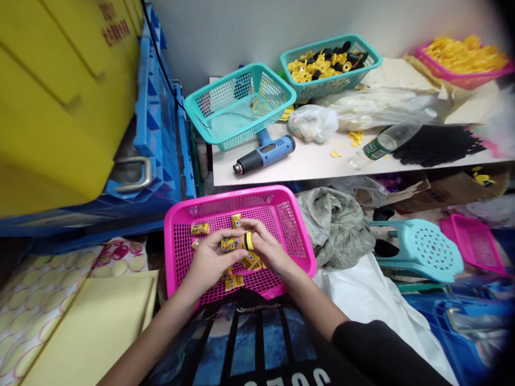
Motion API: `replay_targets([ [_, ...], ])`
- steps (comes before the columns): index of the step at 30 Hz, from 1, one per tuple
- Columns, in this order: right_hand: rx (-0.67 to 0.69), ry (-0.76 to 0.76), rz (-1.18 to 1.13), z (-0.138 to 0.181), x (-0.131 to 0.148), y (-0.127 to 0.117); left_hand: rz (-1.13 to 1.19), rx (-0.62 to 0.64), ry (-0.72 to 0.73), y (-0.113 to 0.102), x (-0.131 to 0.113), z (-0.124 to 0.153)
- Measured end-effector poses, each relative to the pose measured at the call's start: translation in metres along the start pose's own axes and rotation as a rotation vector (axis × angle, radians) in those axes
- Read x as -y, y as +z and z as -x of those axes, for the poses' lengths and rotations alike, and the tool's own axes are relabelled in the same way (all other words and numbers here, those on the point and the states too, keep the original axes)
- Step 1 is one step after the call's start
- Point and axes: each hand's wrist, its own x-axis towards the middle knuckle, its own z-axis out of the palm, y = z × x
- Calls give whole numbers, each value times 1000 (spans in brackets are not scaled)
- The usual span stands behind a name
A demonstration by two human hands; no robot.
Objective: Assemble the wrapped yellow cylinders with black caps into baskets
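Over the pink basket [172, 252], my two hands hold a small yellow bottle [232, 244] lying on its side. It has a printed wrap and a black band near its yellow end. My left hand [206, 264] grips the wrapped body between thumb and fingers. My right hand [269, 247] has its fingers closed around the yellow end. Below them in the basket lie several similar printed yellow pieces, among them a cylinder [200, 229] at the left side. My hands partly hide the pieces underneath.
On the white table [314, 161] are a blue heat gun [269, 154], a teal basket [237, 140], another teal basket [333, 83] of yellow and black parts, and a plastic bottle [392, 140]. Blue crates [161, 134] stand left, a teal stool [432, 249] right.
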Motion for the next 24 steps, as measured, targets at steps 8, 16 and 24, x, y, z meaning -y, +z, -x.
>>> replay_targets([
  [8, 71, 156, -215, -5, -10, 6, 60, 17, -17, 1, 5, 1],
  [16, 129, 90, 2, -7, -3, -4, 68, 96, 40, -6, 6, 3],
  [24, 226, 8, 98, -1, 22, -3, 117, 159, -10, -5, -16, 8],
])
